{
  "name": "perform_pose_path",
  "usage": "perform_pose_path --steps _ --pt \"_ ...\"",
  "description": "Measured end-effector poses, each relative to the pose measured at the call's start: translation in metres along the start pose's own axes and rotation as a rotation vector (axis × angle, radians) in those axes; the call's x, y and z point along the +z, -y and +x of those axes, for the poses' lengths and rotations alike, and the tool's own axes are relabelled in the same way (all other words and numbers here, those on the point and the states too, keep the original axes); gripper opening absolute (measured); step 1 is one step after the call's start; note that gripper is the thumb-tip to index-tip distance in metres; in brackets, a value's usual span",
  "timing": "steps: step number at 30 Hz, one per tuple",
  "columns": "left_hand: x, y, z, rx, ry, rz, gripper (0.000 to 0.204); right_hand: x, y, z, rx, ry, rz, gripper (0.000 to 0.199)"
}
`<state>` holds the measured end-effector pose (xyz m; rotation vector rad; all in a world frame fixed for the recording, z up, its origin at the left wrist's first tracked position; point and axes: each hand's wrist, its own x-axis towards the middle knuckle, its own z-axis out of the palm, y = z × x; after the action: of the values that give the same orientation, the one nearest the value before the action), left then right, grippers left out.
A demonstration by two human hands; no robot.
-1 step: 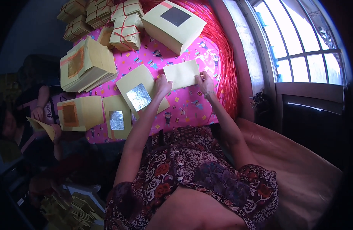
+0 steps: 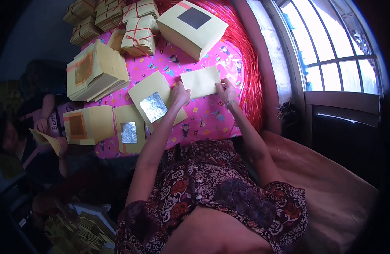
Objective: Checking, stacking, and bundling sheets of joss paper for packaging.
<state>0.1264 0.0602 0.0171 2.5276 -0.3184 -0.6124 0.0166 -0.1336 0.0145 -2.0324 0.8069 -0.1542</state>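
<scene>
Both hands hold a pale yellow sheet of joss paper [image 2: 201, 82], its plain face up, just above a pink patterned tablecloth. My left hand [image 2: 180, 94] is closed on its left edge, thumb on top. At the right edge, my right hand [image 2: 227, 91] pinches it near the lower corner. Beside my left forearm lies a sheet with a silver foil square [image 2: 140, 92], partly covered by that arm. Another silver-foil sheet [image 2: 137, 146] lies left of it, and further left is a stack with an orange-bordered gold square [image 2: 100, 122].
A tall fanned pile [image 2: 110, 70] stands at the left, with several red-tied bundles [image 2: 138, 36] behind it. A large block of paper [image 2: 188, 36] sits at the back. Red plastic strands [image 2: 252, 72] line the right edge. A co-worker's hand [image 2: 42, 125] holds paper at the left.
</scene>
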Motion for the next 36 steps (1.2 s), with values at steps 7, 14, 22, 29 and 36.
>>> perform_pose_path --steps 7,14,22,29,36 --pt "-0.004 -0.016 -0.006 -0.070 0.035 0.031 0.050 -0.007 0.014 0.003 -0.037 0.015 -0.290 0.028" --pt "-0.001 -0.023 -0.008 -0.122 0.057 0.012 0.052 -0.006 0.025 0.001 -0.091 -0.024 -0.452 0.031" --pt "-0.009 -0.038 -0.026 0.102 -0.238 0.134 0.078 0.000 0.006 0.007 -0.069 -0.065 -0.376 0.044" --pt "-0.044 -0.031 -0.059 0.324 -0.350 -0.020 0.069 -0.013 0.022 0.004 -0.288 -0.273 -0.372 0.043" --pt "-0.091 0.051 -0.131 0.437 -0.184 -0.114 0.048 -0.013 0.106 -0.048 -0.798 0.292 -0.202 0.033"
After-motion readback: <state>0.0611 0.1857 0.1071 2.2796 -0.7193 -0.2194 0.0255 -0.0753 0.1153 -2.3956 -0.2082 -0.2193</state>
